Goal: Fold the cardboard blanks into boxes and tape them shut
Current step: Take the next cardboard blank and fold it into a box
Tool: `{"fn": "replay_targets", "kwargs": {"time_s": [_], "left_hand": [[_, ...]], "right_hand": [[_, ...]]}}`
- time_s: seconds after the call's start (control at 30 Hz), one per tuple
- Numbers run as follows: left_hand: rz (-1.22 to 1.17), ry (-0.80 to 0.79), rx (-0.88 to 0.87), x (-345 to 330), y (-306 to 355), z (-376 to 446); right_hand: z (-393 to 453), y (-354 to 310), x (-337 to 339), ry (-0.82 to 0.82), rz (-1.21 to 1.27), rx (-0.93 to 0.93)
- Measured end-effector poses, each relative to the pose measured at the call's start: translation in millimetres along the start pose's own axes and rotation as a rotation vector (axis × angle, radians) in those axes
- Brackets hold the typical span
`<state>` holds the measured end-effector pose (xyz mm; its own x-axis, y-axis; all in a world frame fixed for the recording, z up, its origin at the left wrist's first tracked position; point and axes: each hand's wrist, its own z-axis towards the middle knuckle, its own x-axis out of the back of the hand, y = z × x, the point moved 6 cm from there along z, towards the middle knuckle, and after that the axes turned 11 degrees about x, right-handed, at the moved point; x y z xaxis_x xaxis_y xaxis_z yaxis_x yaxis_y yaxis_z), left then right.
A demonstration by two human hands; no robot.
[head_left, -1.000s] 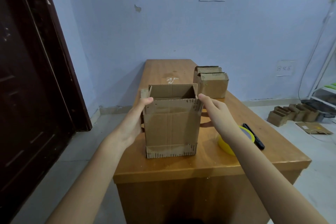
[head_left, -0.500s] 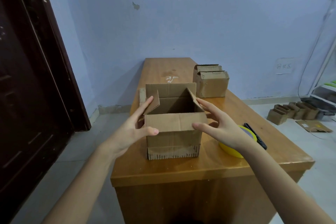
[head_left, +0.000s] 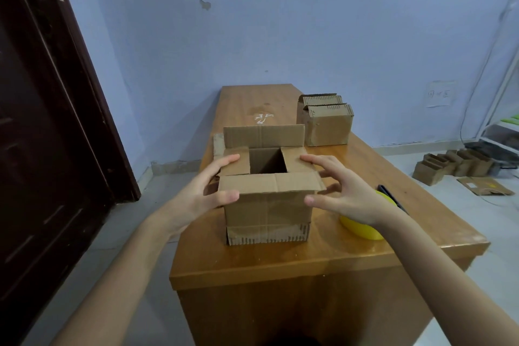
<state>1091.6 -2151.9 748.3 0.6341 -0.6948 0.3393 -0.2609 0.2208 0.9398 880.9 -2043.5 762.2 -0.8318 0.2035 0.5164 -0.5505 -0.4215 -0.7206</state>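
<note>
Cardboard box point(head_left: 266, 205) upright near front edge of wooden desk point(head_left: 323, 255), top partly closed: both side flaps folded inward, near flap tilted toward opening, far flap upright. Left hand point(head_left: 196, 194) at left side of box, fingers straight and spread on left side flap, thumb on near flap. Right hand point(head_left: 348, 194) at right side, fingers spread over right side flap, thumb at near flap's corner. Yellow tape roll point(head_left: 362, 226) just right of box, partly hidden by right wrist. Finished boxes point(head_left: 327, 123) farther back on desk.

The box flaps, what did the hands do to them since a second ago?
Both side flaps of the open box went from upright to folded inward, pressed by the left hand and right hand. The near flap bent outward. The far flap stayed up; the yellow tape roll stayed put.
</note>
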Motion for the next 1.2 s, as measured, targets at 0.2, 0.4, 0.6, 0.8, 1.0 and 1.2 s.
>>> {"fn": "replay_targets", "kwargs": {"time_s": [0.2,0.4,0.6,0.8,1.0,1.2], "left_hand": [[-0.194,0.053,0.058,4.0,-2.5,6.8],[-0.283,0.278,0.114,11.8,-5.1,12.6],[-0.227,0.305,0.095,17.1,2.4,10.9],[-0.174,0.239,0.169,21.5,11.5,16.1],[-0.148,0.246,0.145,19.3,13.9,16.6],[-0.181,0.339,0.089,17.5,10.9,5.6]], "right_hand": [[6.2,4.1,10.4,0.254,0.057,-0.028],[12.1,9.7,13.2,0.329,0.048,-0.113],[16.8,12.9,12.8,0.34,0.08,-0.224],[32.9,-0.4,19.8,0.089,0.061,-0.302],[29.8,-0.8,19.4,0.089,0.097,-0.302],[19.0,10.4,14.4,0.275,0.131,-0.26]]}}
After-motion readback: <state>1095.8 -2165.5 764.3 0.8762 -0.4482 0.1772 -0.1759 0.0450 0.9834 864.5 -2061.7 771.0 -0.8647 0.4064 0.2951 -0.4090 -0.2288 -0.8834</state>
